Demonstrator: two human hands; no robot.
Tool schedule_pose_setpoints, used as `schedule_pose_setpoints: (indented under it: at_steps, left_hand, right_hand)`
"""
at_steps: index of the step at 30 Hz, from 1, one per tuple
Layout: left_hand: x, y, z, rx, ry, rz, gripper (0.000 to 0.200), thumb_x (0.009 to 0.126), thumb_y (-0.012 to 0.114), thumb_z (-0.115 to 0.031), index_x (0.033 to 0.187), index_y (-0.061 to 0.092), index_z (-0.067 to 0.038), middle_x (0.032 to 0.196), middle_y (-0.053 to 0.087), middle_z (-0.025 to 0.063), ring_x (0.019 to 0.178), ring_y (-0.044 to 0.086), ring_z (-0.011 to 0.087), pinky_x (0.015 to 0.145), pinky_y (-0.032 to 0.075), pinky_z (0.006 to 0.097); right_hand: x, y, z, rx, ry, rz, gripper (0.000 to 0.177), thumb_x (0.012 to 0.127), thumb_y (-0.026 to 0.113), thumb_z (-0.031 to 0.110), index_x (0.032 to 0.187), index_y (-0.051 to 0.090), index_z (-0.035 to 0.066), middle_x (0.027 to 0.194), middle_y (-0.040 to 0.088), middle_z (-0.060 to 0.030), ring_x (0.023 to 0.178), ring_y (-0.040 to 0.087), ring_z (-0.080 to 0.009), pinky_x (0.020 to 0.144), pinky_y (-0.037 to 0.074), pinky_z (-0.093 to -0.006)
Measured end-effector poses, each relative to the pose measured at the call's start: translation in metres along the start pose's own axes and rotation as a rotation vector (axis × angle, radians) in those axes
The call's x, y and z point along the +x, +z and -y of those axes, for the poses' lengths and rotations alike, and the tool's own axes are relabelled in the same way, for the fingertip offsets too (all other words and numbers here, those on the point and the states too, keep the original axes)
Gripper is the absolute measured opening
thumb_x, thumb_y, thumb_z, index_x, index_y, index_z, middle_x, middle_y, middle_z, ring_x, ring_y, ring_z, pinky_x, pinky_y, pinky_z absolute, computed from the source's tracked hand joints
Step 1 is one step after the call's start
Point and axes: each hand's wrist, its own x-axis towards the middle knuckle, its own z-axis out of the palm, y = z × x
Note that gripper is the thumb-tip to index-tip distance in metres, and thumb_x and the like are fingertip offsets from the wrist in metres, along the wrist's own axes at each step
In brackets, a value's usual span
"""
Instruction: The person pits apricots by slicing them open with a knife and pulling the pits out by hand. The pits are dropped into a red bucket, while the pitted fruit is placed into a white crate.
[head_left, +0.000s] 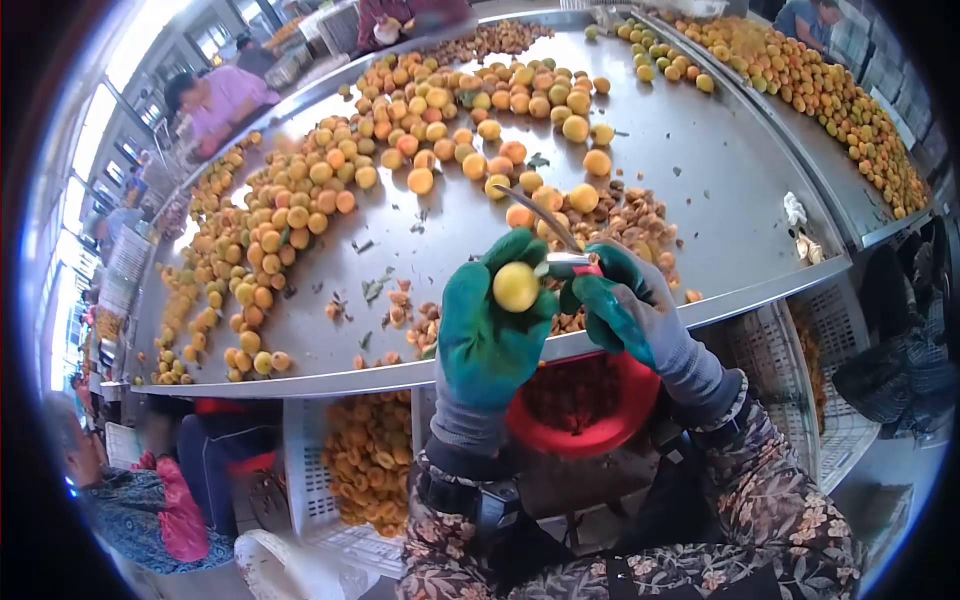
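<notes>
The person's left hand [488, 345] cups a yellow fruit [515, 287], its visible skin unbroken, while the right hand [622, 305] is closed around a curved-bladed tool [548, 217] just beside it. Split fruit [368, 465] lies heaped in a crate [303, 470] below the grip; with many whole fruits [295, 215] beyond it on the table [725, 225], much looks done, yet plenty left.

Fruit-processing workroom; long steel sorting table [700, 160] heaped with apricots [300, 200], pits [640, 220] in piles; second fruit-covered table [840, 110] alongside; perforated plastic crate [310, 470] of halved fruit [370, 465] below edge; red tub [520, 425] beneath; several workers around tables; tall windows at left, blurred, probably large hall.
</notes>
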Motion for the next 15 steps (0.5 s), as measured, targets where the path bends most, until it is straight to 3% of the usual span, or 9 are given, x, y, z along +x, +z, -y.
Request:
schedule_pose_setpoints:
  at_steps: [1, 2, 4, 5, 6, 8, 12, 14, 15]
  left_hand:
    - [-0.001, 0.002, -0.002, 0.255, 0.090, -0.032, 0.043, 0.090, 0.050, -0.017, 0.129, 0.041, 0.001, 0.122, 0.053, 0.0167, 0.085, 0.060, 0.0191, 0.065, 0.049, 0.0222]
    - [-0.003, 0.004, -0.005, 0.513, 0.171, -0.088, 0.044, 0.089, 0.051, -0.014, 0.129, 0.040, 0.002, 0.121, 0.053, 0.0164, 0.086, 0.060, 0.0192, 0.066, 0.049, 0.0223]
    - [-0.001, -0.007, -0.016, -0.207, -0.158, 0.000, 0.049, 0.091, 0.049, -0.010, 0.137, 0.034, -0.001, 0.124, 0.050, 0.0131, 0.099, 0.057, 0.0177, 0.077, 0.051, 0.0278]
    - [0.000, -0.018, -0.017, -0.157, -0.197, 0.050, 0.061, 0.082, 0.053, -0.001, 0.139, 0.030, -0.001, 0.127, 0.047, 0.0136, 0.104, 0.056, 0.0194, 0.083, 0.049, 0.0288]
    - [0.002, -0.018, -0.018, -0.159, -0.204, 0.046, 0.061, 0.082, 0.053, -0.001, 0.139, 0.030, -0.001, 0.127, 0.047, 0.0136, 0.104, 0.056, 0.0194, 0.083, 0.049, 0.0288]
    - [0.003, -0.016, -0.020, 0.167, -0.083, 0.023, 0.068, 0.077, 0.056, 0.001, 0.139, 0.028, -0.001, 0.127, 0.047, 0.0133, 0.111, 0.053, 0.0214, 0.090, 0.047, 0.0326]
    - [0.006, -0.019, -0.010, 0.163, 0.074, 0.009, 0.071, 0.071, 0.055, 0.004, 0.138, 0.031, -0.001, 0.127, 0.047, 0.0137, 0.118, 0.047, 0.0240, 0.100, 0.038, 0.0364]
    - [0.007, -0.021, -0.003, 0.321, 0.126, -0.027, 0.069, 0.070, 0.055, 0.005, 0.135, 0.035, -0.001, 0.128, 0.046, 0.0141, 0.119, 0.047, 0.0241, 0.100, 0.037, 0.0357]
    - [0.007, -0.022, 0.000, 0.481, 0.184, -0.061, 0.066, 0.068, 0.054, 0.006, 0.133, 0.039, -0.001, 0.129, 0.045, 0.0146, 0.119, 0.046, 0.0241, 0.101, 0.037, 0.0350]
  right_hand:
    - [0.002, -0.003, -0.006, 0.053, 0.030, 0.029, 0.032, 0.086, 0.062, 0.017, 0.111, 0.052, 0.000, 0.075, 0.055, 0.0010, 0.060, 0.048, -0.0025, 0.052, 0.040, -0.0183]
    - [0.005, -0.001, -0.012, 0.055, 0.047, 0.026, 0.032, 0.086, 0.062, 0.017, 0.111, 0.052, 0.000, 0.075, 0.055, 0.0010, 0.060, 0.048, -0.0025, 0.052, 0.040, -0.0183]
    - [0.012, 0.001, -0.025, -0.209, -0.212, -0.092, 0.036, 0.080, 0.068, 0.012, 0.109, 0.053, -0.003, 0.081, 0.058, -0.0022, 0.072, 0.053, -0.0084, 0.065, 0.045, -0.0236]
    - [0.015, 0.001, -0.030, -0.327, -0.321, -0.159, 0.038, 0.076, 0.071, 0.009, 0.107, 0.053, -0.004, 0.084, 0.061, -0.0044, 0.078, 0.055, -0.0118, 0.071, 0.047, -0.0268]
    - [0.017, 0.000, -0.027, -0.325, -0.313, -0.162, 0.038, 0.076, 0.071, 0.009, 0.107, 0.053, -0.004, 0.084, 0.061, -0.0044, 0.078, 0.055, -0.0118, 0.071, 0.047, -0.0268]
    - [0.017, 0.004, -0.012, -0.580, -0.197, -0.105, 0.039, 0.075, 0.071, 0.009, 0.108, 0.054, -0.004, 0.089, 0.062, -0.0092, 0.079, 0.055, -0.0113, 0.071, 0.047, -0.0275]
    - [0.020, 0.009, -0.012, -0.592, -0.135, -0.042, 0.041, 0.073, 0.071, 0.008, 0.110, 0.055, -0.002, 0.092, 0.061, -0.0122, 0.081, 0.058, -0.0133, 0.072, 0.047, -0.0292]
    - [0.022, 0.007, -0.028, -0.556, -0.370, -0.073, 0.043, 0.073, 0.070, 0.008, 0.112, 0.055, 0.000, 0.092, 0.062, -0.0142, 0.082, 0.061, -0.0188, 0.073, 0.048, -0.0312]
    - [0.024, 0.009, -0.022, -0.703, -0.358, -0.006, 0.043, 0.073, 0.069, 0.008, 0.113, 0.055, 0.000, 0.095, 0.061, -0.0158, 0.085, 0.062, -0.0269, 0.074, 0.049, -0.0335]
